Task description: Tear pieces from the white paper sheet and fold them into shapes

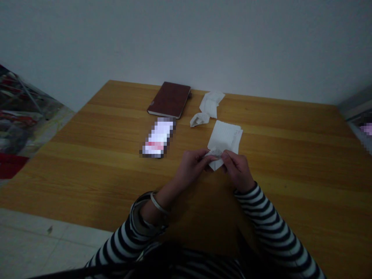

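Observation:
Both of my hands meet over the middle of the wooden table (87,162). My left hand (192,167) and my right hand (236,170) each pinch the near edge of a small white slip of paper (215,159), fingers closed on it. Just beyond the slip lies a flat stack of white paper sheets (225,136). Striped sleeves cover both my arms, and a bracelet sits on my left wrist.
A dark red closed notebook (170,99) lies at the table's far edge. Crumpled white papers (207,108) sit to its right. A blurred flat white item (158,137) lies left of my hands. A cluttered bag stands on the floor at far left.

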{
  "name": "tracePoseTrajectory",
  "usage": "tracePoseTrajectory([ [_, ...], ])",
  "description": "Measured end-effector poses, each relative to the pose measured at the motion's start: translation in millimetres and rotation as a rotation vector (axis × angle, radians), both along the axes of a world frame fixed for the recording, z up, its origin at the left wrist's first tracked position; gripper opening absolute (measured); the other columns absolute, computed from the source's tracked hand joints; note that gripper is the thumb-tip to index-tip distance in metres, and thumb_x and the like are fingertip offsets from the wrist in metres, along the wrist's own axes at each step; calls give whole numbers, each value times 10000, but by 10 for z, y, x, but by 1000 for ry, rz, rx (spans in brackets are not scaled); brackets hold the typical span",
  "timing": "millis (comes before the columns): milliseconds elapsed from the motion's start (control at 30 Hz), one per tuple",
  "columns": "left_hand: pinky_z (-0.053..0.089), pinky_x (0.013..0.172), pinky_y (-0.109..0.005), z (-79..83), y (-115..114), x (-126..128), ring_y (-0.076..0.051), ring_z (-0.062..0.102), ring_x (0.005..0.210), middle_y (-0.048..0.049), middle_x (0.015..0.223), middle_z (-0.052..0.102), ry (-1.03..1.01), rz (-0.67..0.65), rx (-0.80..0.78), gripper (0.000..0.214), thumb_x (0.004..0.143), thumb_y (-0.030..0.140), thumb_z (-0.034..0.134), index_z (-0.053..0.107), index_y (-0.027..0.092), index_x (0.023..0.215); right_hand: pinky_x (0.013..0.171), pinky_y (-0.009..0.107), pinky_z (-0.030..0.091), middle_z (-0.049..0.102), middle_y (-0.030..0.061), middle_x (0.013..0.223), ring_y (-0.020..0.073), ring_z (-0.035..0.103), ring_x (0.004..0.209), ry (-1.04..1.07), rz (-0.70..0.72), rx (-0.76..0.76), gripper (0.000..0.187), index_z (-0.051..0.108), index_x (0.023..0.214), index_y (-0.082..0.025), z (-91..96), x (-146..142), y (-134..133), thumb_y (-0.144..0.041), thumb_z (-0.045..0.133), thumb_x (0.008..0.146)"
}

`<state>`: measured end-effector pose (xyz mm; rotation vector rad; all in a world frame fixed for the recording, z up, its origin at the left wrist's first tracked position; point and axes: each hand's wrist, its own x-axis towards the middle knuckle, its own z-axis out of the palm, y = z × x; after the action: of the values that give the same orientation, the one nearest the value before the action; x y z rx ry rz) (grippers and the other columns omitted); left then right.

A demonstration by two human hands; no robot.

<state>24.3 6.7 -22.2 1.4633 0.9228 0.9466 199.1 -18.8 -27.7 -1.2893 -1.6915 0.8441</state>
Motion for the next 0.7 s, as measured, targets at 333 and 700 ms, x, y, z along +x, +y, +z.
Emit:
tracePoseTrajectory([
  [333, 468, 441, -195, -9, -23, 70, -109, 587, 433, 2, 522, 608, -18, -120, -219, 435, 959, 493, 438, 571, 149, 728, 477, 237, 330, 442, -49, 485, 100, 429, 456, 14, -9, -19, 406, 463, 606, -208, -30, -31, 18, -359, 427, 981],
  [700, 525, 674, -243, -138, -70, 142, -156, 670, 732, -39, 818, 707, -26, 319, -1, 305, 962, 389, 494, 509, 172, 1176, 787, 330, 557, 730, 58, 889, 204, 686, 855, 461, -304, -116, 153, 731, 863, -185, -139, -415, -40, -319, 711, 792],
])
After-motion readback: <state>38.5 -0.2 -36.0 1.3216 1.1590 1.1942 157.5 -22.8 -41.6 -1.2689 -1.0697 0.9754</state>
